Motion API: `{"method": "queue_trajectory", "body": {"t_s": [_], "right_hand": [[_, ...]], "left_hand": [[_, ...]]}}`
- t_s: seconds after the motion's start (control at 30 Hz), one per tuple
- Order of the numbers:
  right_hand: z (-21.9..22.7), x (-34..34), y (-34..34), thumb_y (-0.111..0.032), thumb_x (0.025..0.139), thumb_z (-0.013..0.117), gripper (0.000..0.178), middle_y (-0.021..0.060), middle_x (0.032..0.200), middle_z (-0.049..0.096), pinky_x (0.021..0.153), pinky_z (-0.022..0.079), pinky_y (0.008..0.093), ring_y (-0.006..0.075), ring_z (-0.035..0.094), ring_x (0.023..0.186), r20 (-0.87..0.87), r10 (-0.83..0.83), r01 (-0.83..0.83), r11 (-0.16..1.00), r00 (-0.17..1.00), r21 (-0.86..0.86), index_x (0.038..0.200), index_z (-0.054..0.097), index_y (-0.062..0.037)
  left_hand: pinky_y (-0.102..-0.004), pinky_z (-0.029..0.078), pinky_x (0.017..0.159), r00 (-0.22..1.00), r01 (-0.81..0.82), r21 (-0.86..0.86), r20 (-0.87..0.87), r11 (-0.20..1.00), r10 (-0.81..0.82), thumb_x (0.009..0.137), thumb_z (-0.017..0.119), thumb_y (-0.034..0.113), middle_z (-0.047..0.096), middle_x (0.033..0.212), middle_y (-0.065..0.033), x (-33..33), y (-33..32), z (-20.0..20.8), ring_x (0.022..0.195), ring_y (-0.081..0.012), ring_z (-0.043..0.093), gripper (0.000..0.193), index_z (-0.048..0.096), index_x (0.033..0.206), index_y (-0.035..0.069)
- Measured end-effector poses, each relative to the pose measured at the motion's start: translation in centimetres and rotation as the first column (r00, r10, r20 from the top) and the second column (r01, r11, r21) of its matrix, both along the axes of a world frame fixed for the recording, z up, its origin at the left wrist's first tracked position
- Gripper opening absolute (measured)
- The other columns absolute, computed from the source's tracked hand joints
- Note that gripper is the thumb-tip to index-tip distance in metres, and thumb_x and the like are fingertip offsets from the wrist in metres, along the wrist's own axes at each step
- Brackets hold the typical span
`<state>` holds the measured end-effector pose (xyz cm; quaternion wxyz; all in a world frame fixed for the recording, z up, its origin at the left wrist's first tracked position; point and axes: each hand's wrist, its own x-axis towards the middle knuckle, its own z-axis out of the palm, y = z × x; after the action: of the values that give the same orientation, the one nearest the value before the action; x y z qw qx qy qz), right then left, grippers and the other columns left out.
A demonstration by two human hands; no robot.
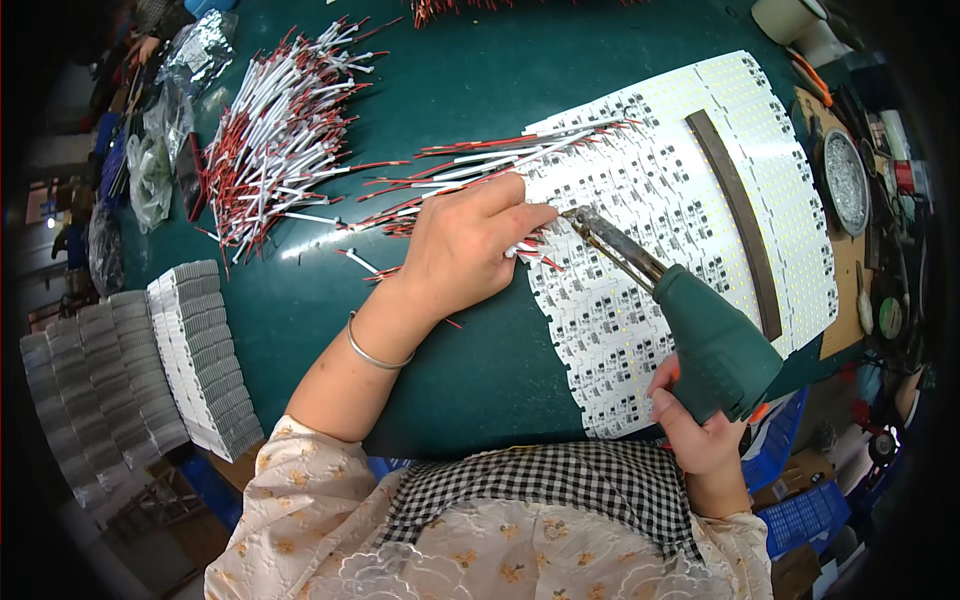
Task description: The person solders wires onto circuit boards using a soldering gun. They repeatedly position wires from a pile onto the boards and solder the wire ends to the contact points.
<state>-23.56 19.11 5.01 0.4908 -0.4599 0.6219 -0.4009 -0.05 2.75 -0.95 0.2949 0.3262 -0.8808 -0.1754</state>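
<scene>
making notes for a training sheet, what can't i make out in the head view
In the head view:
- Whether the left hand pinches a wire: its own back hides the grip.
- Most fingers of the right hand: behind the green soldering gun.
- Contact at its tip: too small.
- Board areas under the dark strip: covered.
- Far red wire heap: cut off by the upper edge.

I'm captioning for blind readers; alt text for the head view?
A person's right hand grips a green soldering gun, its tip near the left hand, over white circuit boards on a green table. Red and white wires lie nearby, with a heap upper left.
</scene>
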Motion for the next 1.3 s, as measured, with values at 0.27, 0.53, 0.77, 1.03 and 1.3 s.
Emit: {"method": "queue_trajectory", "body": {"t_s": [0.27, 0.53, 0.77, 1.03, 1.3], "right_hand": [[1.2, 0.3, -0.4, 0.002, 0.07, 0.062, 0.04, 0.0122, 0.083, 0.061, 0.052, 0.048, 0.0257, 0.0159, 0.058, 0.064, 0.128, -0.136, 0.131, 0.99, 0.982, 0.051, 0.108, 0.054, 0.008], [2.1, -0.9, -1.1, -0.007, 0.067, 0.064, 0.06, 0.0186, 0.077, 0.06, 0.04, 0.044, 0.0234, 0.0159, 0.053, 0.047, 0.18, -0.328, 0.339, 0.94, 0.927, -0.03, 0.119, 0.042, 0.0148], [2.2, -2.3, -1.3, -0.008, 0.068, 0.065, 0.06, 0.0182, 0.076, 0.06, 0.04, 0.043, 0.0234, 0.0153, 0.053, 0.046, 0.195, -0.313, 0.338, 0.934, 0.93, -0.112, 0.119, 0.042, 0.0152], [1.8, -3.0, -1.4, -0.013, 0.069, 0.069, 0.064, 0.0172, 0.076, 0.06, 0.04, 0.044, 0.0234, 0.0155, 0.053, 0.046, 0.227, -0.298, 0.333, 0.933, 0.927, -0.136, 0.119, 0.041, 0.0147], [1.6, -2.8, -1.4, -0.009, 0.069, 0.069, 0.064, 0.022, 0.095, 0.057, 0.04, 0.046, 0.0238, 0.0174, 0.057, 0.054, 0.26, -0.292, 0.323, 0.943, 0.92, -0.085, 0.121, 0.041, 0.0161]], "left_hand": [[-0.0332, 0.044, 0.046, 0.999, 0.024, -0.068, 0.029, 0.997, -0.022, 0.05, 0.063, -0.009, 0.052, 0.07, -0.0042, 0.0, 0.1, 0.2, 0.058, -0.0217, 0.055, 0.047, 0.067, 0.093, 0.009], [-0.0334, 0.045, 0.048, 0.996, 0.041, -0.034, 0.083, 0.999, -0.038, 0.053, 0.061, -0.009, 0.053, 0.071, -0.0043, 0.1, 0.1, 0.9, 0.06, -0.0222, 0.056, 0.046, 0.067, 0.094, 0.009], [-0.0326, 0.049, 0.061, 0.997, 0.049, -0.01, -0.061, 0.999, -0.05, 0.061, 0.06, -0.011, 0.06, 0.084, -0.0088, -0.1, -0.1, 1.1, 0.066, -0.0241, 0.059, 0.044, 0.065, 0.102, 0.003], [-0.0315, 0.046, 0.047, 0.953, -0.19, -0.057, -0.251, 0.98, 0.17, 0.065, 0.067, -0.008, 0.058, 0.076, -0.0071, -1.6, 0.4, 1.8, 0.057, -0.0238, 0.059, 0.031, 0.057, 0.092, 0.004], [-0.0336, 0.049, 0.055, 0.982, -0.161, 0.004, 0.104, 0.987, 0.159, 0.061, 0.066, -0.012, 0.057, 0.073, -0.0063, -3.0, -0.2, 1.8, 0.066, -0.0208, 0.062, 0.047, 0.067, 0.104, 0.006]]}}
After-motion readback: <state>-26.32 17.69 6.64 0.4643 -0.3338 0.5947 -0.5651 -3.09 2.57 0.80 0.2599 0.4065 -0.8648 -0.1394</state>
